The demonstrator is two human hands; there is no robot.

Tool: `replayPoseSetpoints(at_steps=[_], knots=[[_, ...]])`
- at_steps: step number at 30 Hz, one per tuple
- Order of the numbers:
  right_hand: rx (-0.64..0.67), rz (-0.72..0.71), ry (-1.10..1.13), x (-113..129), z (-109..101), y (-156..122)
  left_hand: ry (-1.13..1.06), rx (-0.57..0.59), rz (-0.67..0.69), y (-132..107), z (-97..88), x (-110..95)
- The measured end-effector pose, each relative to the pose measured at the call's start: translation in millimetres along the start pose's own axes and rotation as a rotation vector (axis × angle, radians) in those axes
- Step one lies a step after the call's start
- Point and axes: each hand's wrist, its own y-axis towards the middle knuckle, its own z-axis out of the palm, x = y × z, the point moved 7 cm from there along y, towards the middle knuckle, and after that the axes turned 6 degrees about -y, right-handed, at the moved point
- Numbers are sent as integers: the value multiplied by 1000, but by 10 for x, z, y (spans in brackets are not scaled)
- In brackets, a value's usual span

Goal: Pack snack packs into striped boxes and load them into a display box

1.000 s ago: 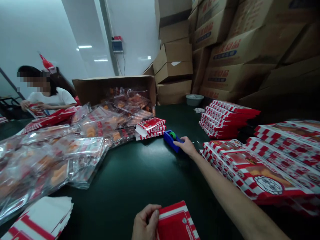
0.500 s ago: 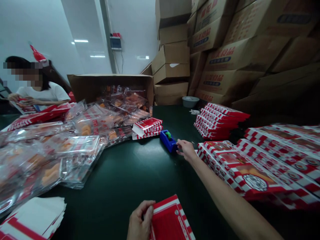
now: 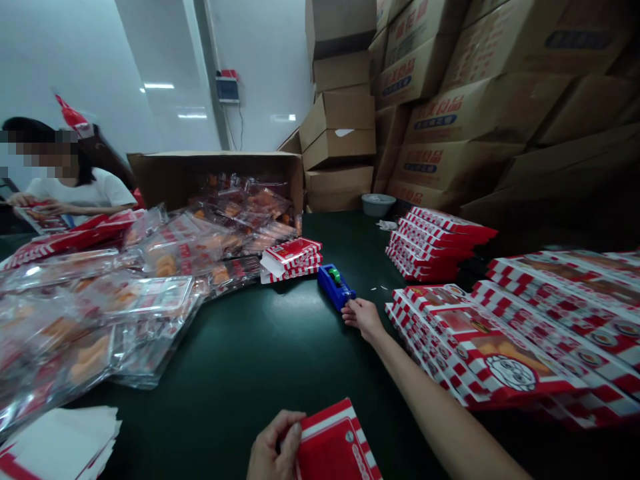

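Note:
My left hand (image 3: 274, 448) is closed on the edge of a red and white printed box (image 3: 334, 445) at the bottom of the head view, thumb on top. The box's lower part is cut off by the frame. My right hand (image 3: 364, 319) reaches forward with its fingers pinched at the front end of a blue tape dispenser (image 3: 334, 285). A green roll (image 3: 334, 274) sits in that dispenser. The tape between my fingers is too thin to see clearly. Just behind the dispenser, small red and white boxes (image 3: 295, 252) lie stacked.
Clear food packets (image 3: 165, 257) spill leftward from an open carton (image 3: 165, 177). Stacked printed boxes (image 3: 500, 347) fill the right, with another stack (image 3: 435, 243) behind. Flat card sheets (image 3: 65, 440) lie front left. Large cartons (image 3: 440, 120) rise behind. A person (image 3: 75, 193) sits far left.
My right hand has drawn slightly back toward me at the dispenser's front end. The left hand still holds the box. The whole view has shifted slightly.

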Motion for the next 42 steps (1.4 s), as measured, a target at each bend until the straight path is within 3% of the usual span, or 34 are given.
replayPoseSetpoints(at_steps=[6, 9, 12, 15, 17, 20, 23, 26, 33, 38, 42], knots=[[-54, 84, -164, 63, 65, -27, -80, 3, -94, -97, 72, -298], [-39, 50, -200, 182, 24, -207, -141, -60, -12, -142, -13, -612], [-21, -90, -151, 453, -156, -728, 7, -140, 391, -366, -128, -1294], [61, -310, 8, 663, -367, -1611, 292, -205, 904, -805, -16, -1872], [301, -481, 222, 669, -324, -2239, 437, -196, 1144, -1017, 164, -1953], [485, -364, 337, 292, -122, -2704, 536, -163, 1299, -1096, 394, -1765], [509, -210, 371, -117, 56, -2670, 567, -137, 1319, -1090, 519, -1516], [501, -163, 361, -343, 108, -2525, 573, -101, 1306, -1132, 564, -1381], [495, -242, 159, -297, 97, -2487, 567, -57, 1218, -1194, 573, -1482], [261, -485, -87, -180, -73, -2360, 448, -47, 1033, -1260, 431, -1741], [1, -567, -389, -137, -399, -2136, 389, -70, 860, -1226, 181, -1855]])
